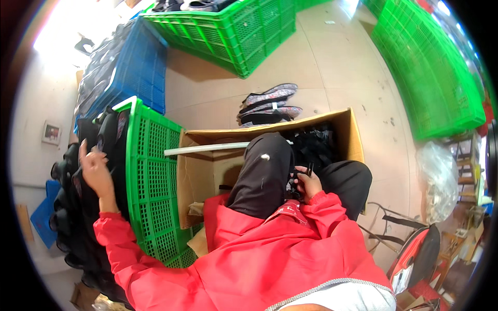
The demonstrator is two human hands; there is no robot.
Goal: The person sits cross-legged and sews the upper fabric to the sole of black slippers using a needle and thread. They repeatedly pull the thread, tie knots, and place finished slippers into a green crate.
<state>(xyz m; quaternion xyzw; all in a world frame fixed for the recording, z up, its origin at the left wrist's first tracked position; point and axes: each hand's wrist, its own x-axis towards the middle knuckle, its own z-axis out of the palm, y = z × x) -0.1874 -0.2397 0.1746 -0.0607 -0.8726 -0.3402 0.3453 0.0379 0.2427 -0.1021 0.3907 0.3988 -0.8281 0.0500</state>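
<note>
My left hand is raised over the black soft shoe-like pieces heaped along the green crate at my left. Its index finger is stretched out, the other fingers are partly bent, and no held thing shows. My right hand is closed between my knees on a small black two-pronged thing, whose kind I cannot make out. Beyond that hand, a heap of black pieces lies in an open cardboard box. My black-trousered legs cover much of the box.
A green crate stands against the box's left side. A white tube crosses the box. Patterned shoe-like pieces lie stacked on the floor behind it. More green crates and a blue crate stand around; a red-black bag sits at right.
</note>
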